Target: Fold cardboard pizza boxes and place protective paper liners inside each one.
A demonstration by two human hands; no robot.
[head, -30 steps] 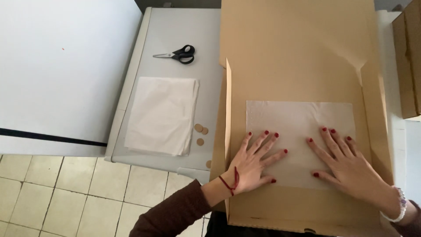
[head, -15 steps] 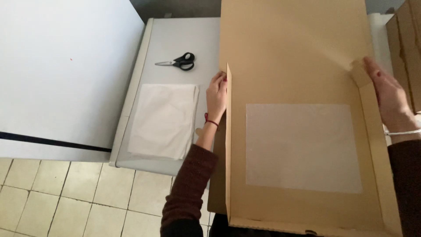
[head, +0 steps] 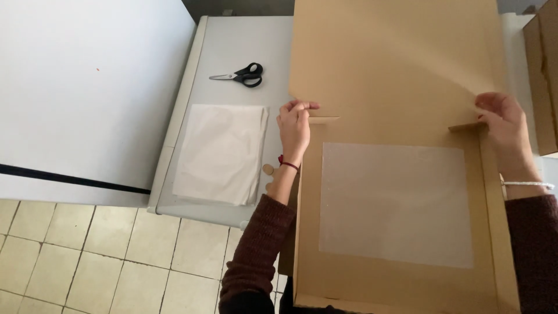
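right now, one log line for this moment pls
left hand grips left edge of cardboard box | right hand grips right edge | translucent sheet lies inside | scissors, white paper on table

My left hand (head: 294, 125) pinches box's (head: 395, 81) left edge | right hand (head: 504, 125) grips its right edge | both arms extended.

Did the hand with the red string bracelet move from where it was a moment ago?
Yes. The left hand went up, away from the person: it was flat on the white sheet inside the cardboard box, and now grips the box's left edge beyond the sheet.
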